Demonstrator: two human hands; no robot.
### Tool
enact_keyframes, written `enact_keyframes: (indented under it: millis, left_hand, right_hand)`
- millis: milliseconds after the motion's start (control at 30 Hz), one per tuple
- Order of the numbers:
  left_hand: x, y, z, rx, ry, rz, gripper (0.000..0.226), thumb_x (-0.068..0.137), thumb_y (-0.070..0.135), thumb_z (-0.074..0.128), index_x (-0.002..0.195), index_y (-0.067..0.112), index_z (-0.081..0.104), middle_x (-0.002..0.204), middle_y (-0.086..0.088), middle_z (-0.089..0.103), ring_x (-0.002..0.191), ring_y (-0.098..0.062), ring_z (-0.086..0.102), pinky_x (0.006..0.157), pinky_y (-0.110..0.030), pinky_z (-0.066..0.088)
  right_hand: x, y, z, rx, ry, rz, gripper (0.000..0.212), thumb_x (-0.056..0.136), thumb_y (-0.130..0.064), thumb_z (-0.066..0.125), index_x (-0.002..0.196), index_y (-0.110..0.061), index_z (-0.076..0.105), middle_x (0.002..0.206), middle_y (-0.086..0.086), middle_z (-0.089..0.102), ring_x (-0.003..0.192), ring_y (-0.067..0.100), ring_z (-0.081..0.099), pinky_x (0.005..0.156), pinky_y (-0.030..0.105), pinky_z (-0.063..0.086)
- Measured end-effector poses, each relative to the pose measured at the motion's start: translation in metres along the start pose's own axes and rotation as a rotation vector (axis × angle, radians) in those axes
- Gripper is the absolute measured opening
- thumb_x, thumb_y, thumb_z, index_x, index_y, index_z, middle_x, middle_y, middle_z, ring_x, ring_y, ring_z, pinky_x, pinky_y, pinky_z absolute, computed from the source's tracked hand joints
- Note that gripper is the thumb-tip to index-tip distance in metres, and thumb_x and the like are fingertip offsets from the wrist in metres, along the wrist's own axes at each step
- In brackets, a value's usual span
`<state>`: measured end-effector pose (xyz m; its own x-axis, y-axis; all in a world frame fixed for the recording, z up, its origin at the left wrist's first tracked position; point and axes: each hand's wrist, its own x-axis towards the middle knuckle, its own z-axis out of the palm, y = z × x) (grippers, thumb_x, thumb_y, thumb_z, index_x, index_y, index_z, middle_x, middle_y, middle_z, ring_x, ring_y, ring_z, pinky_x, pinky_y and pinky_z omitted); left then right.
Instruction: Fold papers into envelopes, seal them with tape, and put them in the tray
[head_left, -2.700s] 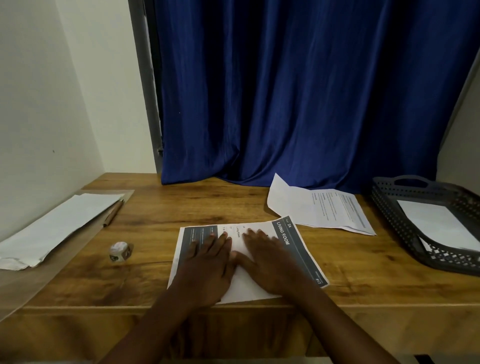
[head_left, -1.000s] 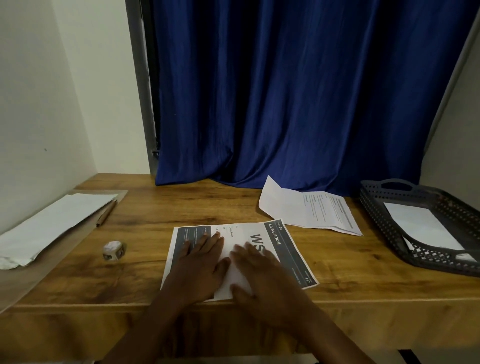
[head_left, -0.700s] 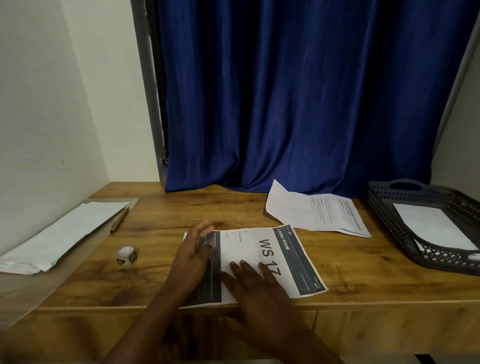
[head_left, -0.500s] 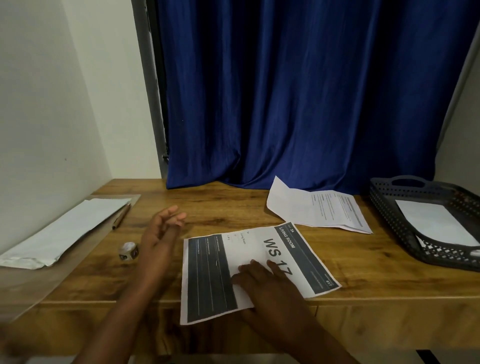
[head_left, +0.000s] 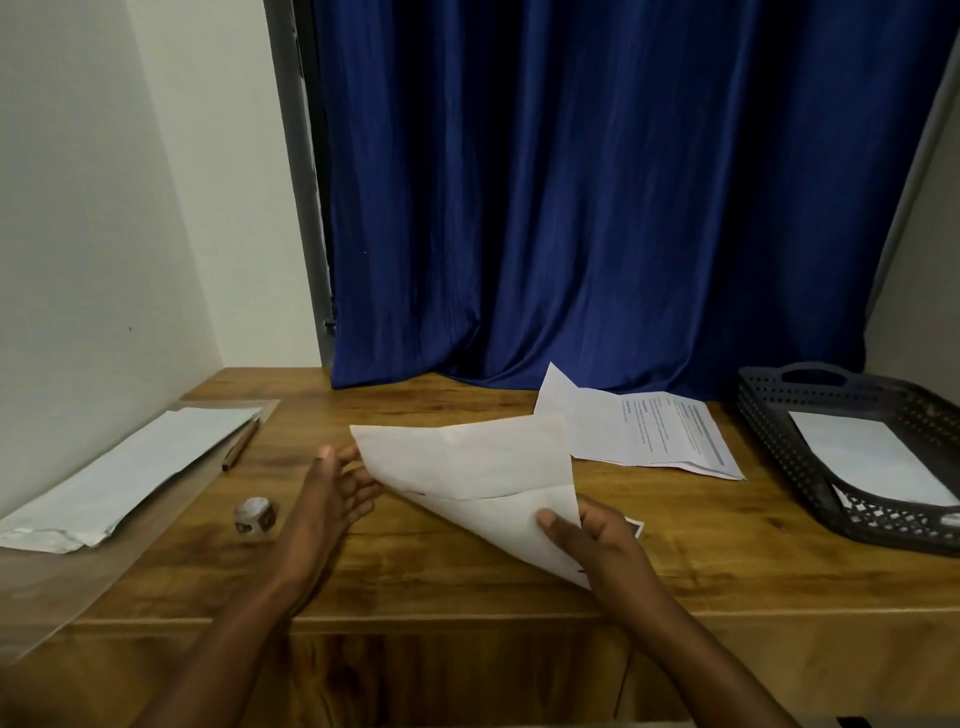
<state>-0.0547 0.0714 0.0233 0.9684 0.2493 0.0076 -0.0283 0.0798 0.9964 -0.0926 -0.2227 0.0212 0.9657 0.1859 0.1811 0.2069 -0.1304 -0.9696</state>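
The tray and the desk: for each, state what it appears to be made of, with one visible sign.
The tray: probably moulded plastic, matt dark grey; its walls are a regular perforated lattice.
The desk: wood or wood-look laminate, slight sheen; brown grain streaks.

Your lifted sheet (head_left: 483, 467) spans the middle of the desk (head_left: 447, 577) and blocks the way between your two hands. Bare wood runs along the front edge below it. To the left, the tape roll (head_left: 253, 514) sits just beside your left hand (head_left: 332, 499), with a pen (head_left: 240, 444) and a stack of white paper (head_left: 124, 473) farther toward the left edge. A printed page (head_left: 649, 431) covers the back right, near the tray (head_left: 779, 447) at the right edge, with a strip of open wood between them.
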Motion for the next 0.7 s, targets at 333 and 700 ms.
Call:
enact_keyframes:
  millis: [333,700]
  left_hand:
    - [-0.005,-0.008,0.031,0.398,-0.106,0.27,0.062,0.086,0.026,0.079,0.139,0.033,0.046,0.121,0.013,0.069,0.109,-0.004,0.067,0.096,-0.037,0.057]
    - [-0.001,-0.021,0.035,0.66,-0.218,0.384,0.073,0.089,0.036,0.075,0.147,0.042,0.031,0.106,0.017,0.07,0.097,0.0,0.064,0.088,-0.025,0.052]
  right_hand:
    - [0.025,0.014,-0.015,-0.053,0.254,0.018,0.013,0.095,-0.025,0.065,0.106,-0.03,0.07,0.101,-0.015,0.075,0.093,0.005,0.07,0.07,0.02,0.055]
    - [0.032,0.028,-0.024,-0.191,0.555,-0.016,0.067,0.094,-0.031,0.065,0.152,-0.032,0.03,0.15,-0.004,0.044,0.131,0.016,0.048,0.1,0.031,0.043]
